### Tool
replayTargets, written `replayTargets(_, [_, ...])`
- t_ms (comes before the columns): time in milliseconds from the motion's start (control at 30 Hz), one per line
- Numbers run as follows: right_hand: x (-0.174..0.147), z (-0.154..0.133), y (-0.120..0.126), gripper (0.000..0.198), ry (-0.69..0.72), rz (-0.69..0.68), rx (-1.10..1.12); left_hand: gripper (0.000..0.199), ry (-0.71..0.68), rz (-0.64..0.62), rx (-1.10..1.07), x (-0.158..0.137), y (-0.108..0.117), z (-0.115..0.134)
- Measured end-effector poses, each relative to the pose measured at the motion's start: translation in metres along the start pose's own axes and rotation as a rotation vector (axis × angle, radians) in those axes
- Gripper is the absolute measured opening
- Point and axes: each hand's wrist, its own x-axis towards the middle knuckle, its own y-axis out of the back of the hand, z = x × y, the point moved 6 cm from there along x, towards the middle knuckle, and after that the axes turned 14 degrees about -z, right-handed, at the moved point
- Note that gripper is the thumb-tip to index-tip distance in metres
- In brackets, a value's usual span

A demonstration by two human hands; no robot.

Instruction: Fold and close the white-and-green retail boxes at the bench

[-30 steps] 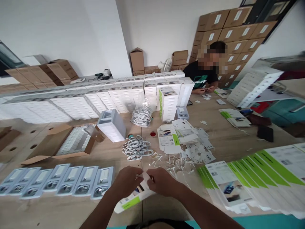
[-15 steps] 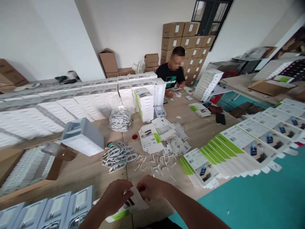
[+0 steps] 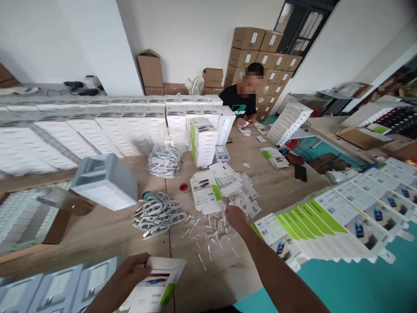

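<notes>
At the lower left, my left hand (image 3: 138, 266) grips the top edge of a flat printed box (image 3: 153, 284), white with a green corner and a dark picture. My right hand (image 3: 235, 218) is stretched forward to the edge of a pile of white card scraps (image 3: 241, 200). Its fingers look curled together; whatever they hold, if anything, is hidden. Short white strips (image 3: 216, 232) lie scattered just left of and below that hand. Beyond it are flat printed cartons (image 3: 203, 191) with green bands.
Coiled white cables (image 3: 158, 215) and a bag of cables (image 3: 163, 161) lie left of centre. Grey-blue trays (image 3: 94, 278) line the lower left. Overlapping printed cartons (image 3: 312, 217) run along the right edge. A co-worker (image 3: 243, 98) sits across the table (image 3: 195, 287); stacked white boxes (image 3: 130, 130) stand behind.
My right hand has left the printed box and moved forward and right to the scraps. My left hand has shifted left and down, still holding the box. The view has tilted slightly.
</notes>
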Motion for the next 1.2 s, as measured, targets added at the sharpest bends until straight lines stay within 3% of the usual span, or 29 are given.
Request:
replayTargets(67, [0.018, 0.014, 0.022, 0.031, -0.091, 0.066, -0.048, 0.027, 0.021, 0.019, -0.142, -0.009, 0.008, -0.006])
replayTargets(167, [0.038, 0.024, 0.031, 0.038, -0.18, 0.102, -0.083, 0.022, -0.03, 0.04, -0.371, -0.016, 0.014, -0.015])
replayTargets(267, [0.044, 0.03, 0.026, 0.029, -0.222, 0.1, -0.086, 0.011, -0.099, 0.197, -0.596, -0.019, 0.023, -0.026])
replayTargets(367, [0.038, 0.036, 0.026, 0.028, -0.224, 0.127, -0.086, 0.006, -0.148, 0.342, -0.611, -0.019, 0.033, -0.028])
replayTargets(567, [0.009, 0.038, 0.024, 0.024, -0.109, 0.22, -0.069, 0.012, -0.252, 0.336, -0.311, -0.005, 0.038, 0.017])
replayTargets(733, [-0.02, 0.031, 0.014, 0.024, 0.015, 0.295, -0.021, 0.016, -0.306, 0.261, -0.29, 0.002, 0.028, 0.062])
replayTargets(867, [-0.063, -0.006, 0.011, 0.029, 0.237, 0.429, 0.009, 0.035, -0.237, 0.014, -0.249, 0.009, -0.005, 0.078])
replayTargets(1000, [-0.136, -0.084, 0.011, 0.023, 0.825, 0.598, 0.032, 0.041, -0.235, -0.219, -0.215, 0.013, -0.047, 0.094])
replayTargets(1100, [-0.186, -0.126, 0.008, 0.03, 1.109, 0.66, 0.011, 0.037, -0.31, -0.243, -0.213, 0.009, -0.062, 0.109])
replayTargets(1200, [-0.211, -0.145, 0.006, 0.032, 1.181, 0.67, 0.02, 0.034, -0.348, -0.192, -0.157, 0.001, -0.063, 0.116])
